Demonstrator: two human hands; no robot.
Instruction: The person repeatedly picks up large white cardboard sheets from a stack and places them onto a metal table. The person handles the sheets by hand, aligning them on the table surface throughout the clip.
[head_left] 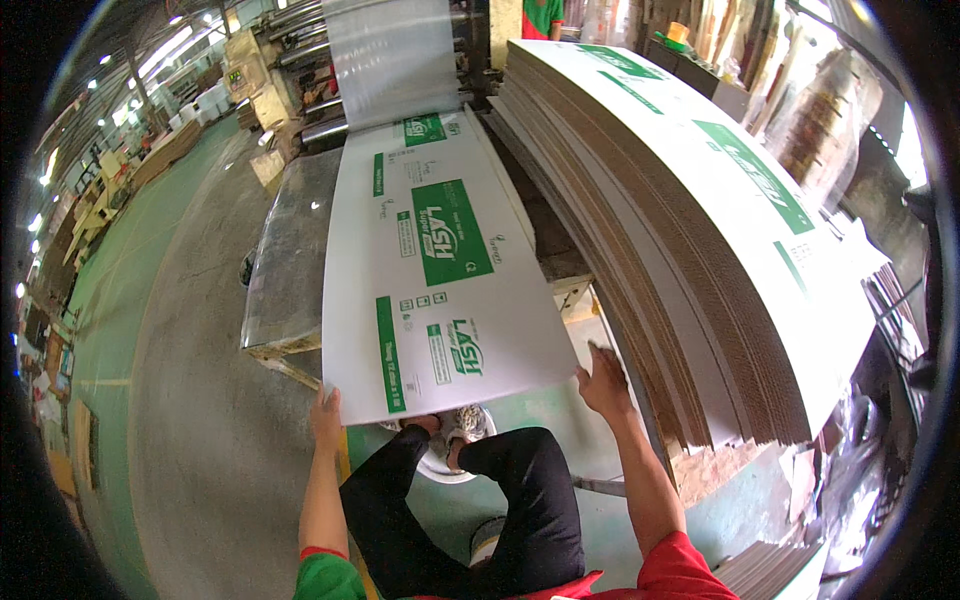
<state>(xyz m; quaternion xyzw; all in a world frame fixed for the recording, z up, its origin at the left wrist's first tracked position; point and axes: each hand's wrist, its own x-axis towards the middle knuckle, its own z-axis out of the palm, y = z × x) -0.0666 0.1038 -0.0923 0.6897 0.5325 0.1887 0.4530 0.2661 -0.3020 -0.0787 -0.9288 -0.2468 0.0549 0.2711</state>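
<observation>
A long white cardboard sheet [360, 290] with green printed panels slopes away from me, its far end under the rollers of a machine. At its near left corner my left hand [327, 412] is closed on the edge, fingertips pressed against the board. My right hand [604, 385] is at the near right corner, thumb by the edge and index finger stretched forward, a gap between them. Whether its other fingers touch the sheet's underside is hidden. Clear film [392, 60] comes down over the sheet's far end.
A tall stack of printed cardboard sheets [690, 200] stands close on my right. Left of the sheet is a metal-topped table [285, 250]. Metal rollers [325, 133] cross the machine ahead. Below me, my feet rest by a round pale base [450, 474]. Another person's green-and-red clothing [541, 17] shows behind.
</observation>
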